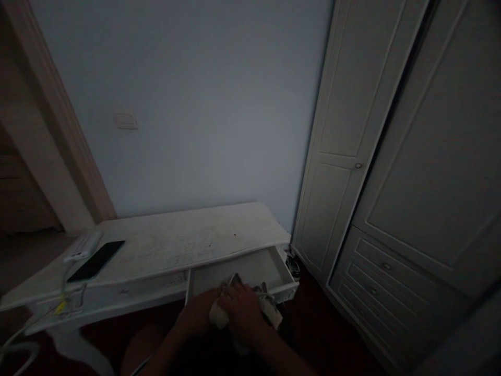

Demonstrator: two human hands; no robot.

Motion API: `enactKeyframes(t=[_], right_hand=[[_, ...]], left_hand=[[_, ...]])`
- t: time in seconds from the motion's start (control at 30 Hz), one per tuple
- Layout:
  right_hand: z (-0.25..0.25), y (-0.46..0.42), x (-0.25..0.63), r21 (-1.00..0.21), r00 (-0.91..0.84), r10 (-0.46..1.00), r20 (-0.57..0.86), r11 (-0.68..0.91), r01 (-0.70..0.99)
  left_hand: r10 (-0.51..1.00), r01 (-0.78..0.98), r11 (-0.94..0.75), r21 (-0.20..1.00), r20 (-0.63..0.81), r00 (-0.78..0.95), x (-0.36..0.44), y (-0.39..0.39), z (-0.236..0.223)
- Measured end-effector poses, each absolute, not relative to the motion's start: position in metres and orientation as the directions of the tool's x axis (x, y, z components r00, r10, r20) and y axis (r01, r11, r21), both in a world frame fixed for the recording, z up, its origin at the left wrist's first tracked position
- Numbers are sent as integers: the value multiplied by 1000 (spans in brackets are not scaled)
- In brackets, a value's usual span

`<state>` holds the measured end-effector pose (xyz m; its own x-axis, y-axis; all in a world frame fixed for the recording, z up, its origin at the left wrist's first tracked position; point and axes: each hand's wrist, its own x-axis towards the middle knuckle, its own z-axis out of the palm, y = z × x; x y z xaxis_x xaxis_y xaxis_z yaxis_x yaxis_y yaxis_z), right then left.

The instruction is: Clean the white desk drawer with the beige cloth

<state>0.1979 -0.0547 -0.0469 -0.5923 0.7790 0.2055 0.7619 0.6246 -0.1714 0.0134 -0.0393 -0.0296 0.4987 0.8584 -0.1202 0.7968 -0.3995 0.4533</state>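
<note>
A desk drawer (246,269) is pulled out, its pale bottom showing. Over its front edge, both my hands are together at a crumpled, light-coloured cloth-like bundle (219,317). My right hand (240,304) lies over the bundle with its fingers curled onto it. From the other side, my left hand (207,309) grips it, its fingers largely hidden. More pale and dark pieces (270,308) stick out to the right of my right hand. Dim light keeps their exact kind from showing.
A worn white desk (195,230) stands against the wall. On its left lie a dark phone (97,260) and a white box-like device (83,245) with a cable. A wardrobe (336,172) with drawers rises at the right. Dark objects (293,265) sit beside the desk's right end.
</note>
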Motion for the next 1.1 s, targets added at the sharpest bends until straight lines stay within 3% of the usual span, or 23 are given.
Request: enactKeyframes(t=[0.13, 0.33, 0.5, 0.7, 0.93, 1.1], right_hand=[[-55, -57, 221, -175, -558, 783, 277, 612, 771], [-40, -57, 320, -223, -440, 882, 172, 470, 854], [-33, -58, 372, -244, -336, 907, 256, 397, 885], [-32, -56, 328, -215, -315, 924, 216, 360, 908], [-33, -62, 218, -240, -484, 840, 246, 537, 809], [-40, -64, 202, -220, -501, 824, 265, 558, 800]], left_hand=[[877, 828, -360, 431, -147, 458, 15, -40, -27], [906, 862, -325, 389, -133, 402, 17, -46, -19], [910, 870, -318, 377, -138, 392, 17, -47, -18], [909, 883, -309, 353, -162, 383, 21, -45, -21], [893, 829, -328, 453, -138, 429, 21, -48, -14], [886, 798, -359, 484, -93, 455, 16, -47, -18]])
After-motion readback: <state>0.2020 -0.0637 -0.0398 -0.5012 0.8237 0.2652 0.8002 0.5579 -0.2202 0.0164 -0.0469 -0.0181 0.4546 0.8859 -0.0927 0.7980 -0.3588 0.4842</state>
